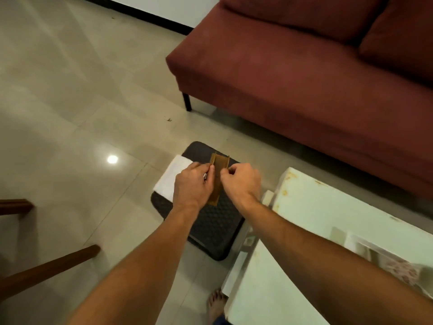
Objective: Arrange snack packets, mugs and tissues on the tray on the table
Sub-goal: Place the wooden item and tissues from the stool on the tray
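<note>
A narrow golden-brown snack packet point(218, 177) is held up between both hands over a dark patterned tray point(210, 228). My left hand point(191, 186) pinches its left edge and my right hand point(241, 182) pinches its right edge. A white folded tissue point(169, 178) lies on the tray's far left corner, partly behind my left hand. The tray appears to sit low, beside the pale table point(304, 207), over the tiled floor. No mugs are visible.
A dark red sofa point(304, 78) fills the upper right, its black leg point(186, 102) on the floor. The pale table runs along the lower right. Brown wooden furniture parts point(46, 270) stick in at lower left. A bare foot point(216, 303) shows at the bottom.
</note>
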